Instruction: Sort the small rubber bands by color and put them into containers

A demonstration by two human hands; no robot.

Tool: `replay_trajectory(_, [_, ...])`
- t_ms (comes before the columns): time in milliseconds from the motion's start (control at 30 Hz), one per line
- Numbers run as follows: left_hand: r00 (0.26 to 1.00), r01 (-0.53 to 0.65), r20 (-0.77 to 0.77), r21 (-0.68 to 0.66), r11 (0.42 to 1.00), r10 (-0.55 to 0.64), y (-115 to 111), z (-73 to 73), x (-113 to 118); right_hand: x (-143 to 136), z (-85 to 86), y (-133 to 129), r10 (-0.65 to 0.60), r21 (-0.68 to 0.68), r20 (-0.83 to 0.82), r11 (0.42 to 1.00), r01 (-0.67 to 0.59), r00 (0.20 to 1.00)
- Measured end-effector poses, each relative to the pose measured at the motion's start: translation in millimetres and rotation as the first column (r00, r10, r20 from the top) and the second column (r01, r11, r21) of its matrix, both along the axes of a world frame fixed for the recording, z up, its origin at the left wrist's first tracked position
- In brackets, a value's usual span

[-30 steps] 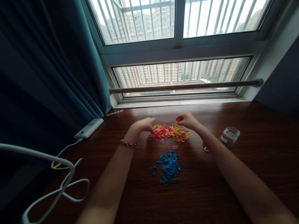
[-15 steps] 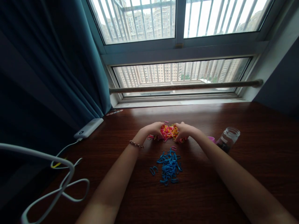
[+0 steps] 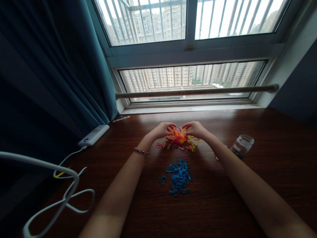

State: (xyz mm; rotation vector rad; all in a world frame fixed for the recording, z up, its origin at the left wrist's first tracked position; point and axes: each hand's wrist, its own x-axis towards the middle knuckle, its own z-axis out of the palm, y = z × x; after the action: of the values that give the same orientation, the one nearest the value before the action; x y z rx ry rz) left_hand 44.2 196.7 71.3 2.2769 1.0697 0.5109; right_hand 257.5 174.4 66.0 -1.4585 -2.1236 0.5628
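Observation:
A heap of pink, red, orange and yellow rubber bands (image 3: 180,137) lies on the dark wooden table, its middle blurred by motion. From the left, my left hand (image 3: 165,129) curls its fingers into the heap's upper side and grips some bands. My right hand (image 3: 194,129) does the same from the right, its fingers bent around yellow and pink bands. Loose bands lie scattered below both hands. Nearer to me is a separate pile of blue rubber bands (image 3: 179,177), touched by neither hand. One pink band (image 3: 184,156) rests just above the blue pile.
An open clear jar (image 3: 244,143) with dark contents stands right of the heap, partly behind my right forearm. A white power bank (image 3: 94,135) with a cable (image 3: 73,153) lies at the left near the blue curtain (image 3: 99,82). The window sill (image 3: 193,108) bounds the table's far edge.
Both hands have moved up and slightly away from me, drawing the middle bands upward. Loose bands now show beneath them. The blue pile stays put.

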Motion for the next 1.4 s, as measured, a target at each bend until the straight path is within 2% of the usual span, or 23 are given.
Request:
replay_trajectory(100, [1.0, -0.021, 0.011, -0.118, 0.993, 0.023, -2.5, 8.7, -4.8, 4.9, 6.4, 0.3, -0.013, -0.028, -0.039, 1.0, 0.011, 0.999])
replay_trajectory(200, [0.998, -0.054, -0.025, -0.097, 0.994, 0.052, -4.0, 15.7, -8.3, 2.7, 14.5, -5.0, 0.028, -0.065, -0.006, 0.997, -0.028, 1.0])
replay_trajectory(300, [0.982, -0.097, -0.166, -0.054, 0.994, 0.087, -6.0, 21.7, -12.1, -7.4, 20.2, -15.7, 0.186, -0.159, 0.113, 0.973, -0.167, 0.976])
replay_trajectory(367, [0.943, -0.144, -0.316, -0.105, 0.984, 0.104, -8.0, 23.5, -15.0, -17.0, 20.5, -24.1, 0.322, -0.252, 0.205, 0.93, -0.268, 0.924])
replay_trajectory(467, [0.841, -0.265, -0.537, -0.312, 0.912, 0.061, -10.9, 20.3, -18.3, -31.0, 16.0, -34.9, 0.465, -0.396, 0.318, 0.857, -0.33, 0.826])
replay_trajectory(533, [0.796, -0.32, -0.606, -0.396, 0.861, 0.018, -12.2, 15.1, -18.2, -37.6, 11.5, -39.3, 0.499, -0.438, 0.381, 0.839, -0.323, 0.778])
replay_trajectory(600, [0.787, -0.324, -0.617, -0.414, 0.851, -0.001, -13.2, 9.7, -16.1, -40.8, 7.4, -41.0, 0.517, -0.434, 0.405, 0.834, -0.339, 0.754])
replay_trajectory(700, [0.797, -0.295, -0.604, -0.399, 0.868, -0.007, -14.3, 5.5, -11.2, -40.0, 5.0, -39.0, 0.549, -0.415, 0.382, 0.821, -0.393, 0.744])
replay_trajectory(767, [0.809, -0.261, -0.588, -0.374, 0.89, -0.009, -14.0, 5.8, -8.3, -36.8, 7.2, -35.3, 0.492, -0.365, 0.368, 0.857, -0.364, 0.789])
replay_trajectory(867, [0.871, -0.15, -0.492, -0.278, 0.949, -0.007, -10.6, 9.1, -6.2, -27.9, 15.3, -27.2, 0.256, -0.191, 0.249, 0.958, -0.212, 0.934])
replay_trajectory(933, [0.901, -0.129, -0.432, -0.194, 0.973, 0.033, -7.7, 11.6, -7.2, -18.7, 21.8, -22.0, 0.115, -0.176, 0.134, 0.98, -0.091, 0.984])
replay_trajectory(1000, [0.886, -0.207, -0.449, -0.162, 0.965, 0.114, -6.3, 13.7, -10.2, -8.0, 27.2, -18.9, 0.028, -0.29, 0.142, 0.957, 0.015, 0.989])
replay_trajectory(1067, [0.837, -0.297, -0.531, -0.233, 0.926, 0.135, -7.4, 15.1, -14.2, 1.5, 30.2, -18.6, -0.001, -0.418, 0.284, 0.9, 0.125, 0.959])
replay_trajectory(1167, [0.791, -0.35, -0.612, -0.425, 0.835, 0.02, -11.8, 14.1, -16.9, 7.8, 28.6, -21.8, 0.065, -0.547, 0.486, 0.8, 0.246, 0.872])
replay_trajectory(1233, [0.807, -0.334, -0.589, -0.511, 0.792, -0.039, -14.7, 10.1, -13.1, 4.7, 22.8, -23.9, 0.103, -0.606, 0.475, 0.759, 0.239, 0.874])
replay_trajectory(1300, [0.859, -0.283, -0.509, -0.549, 0.787, -0.047, -16.6, 3.5, -4.8, -3.1, 14.0, -24.5, 0.094, -0.612, 0.41, 0.766, 0.197, 0.907])
replay_trajectory(1400, [0.926, -0.219, -0.378, -0.526, 0.822, 0.004, -17.5, -7.1, 11.1, -17.3, 1.3, -21.7, 0.033, -0.522, 0.344, 0.837, 0.162, 0.938])
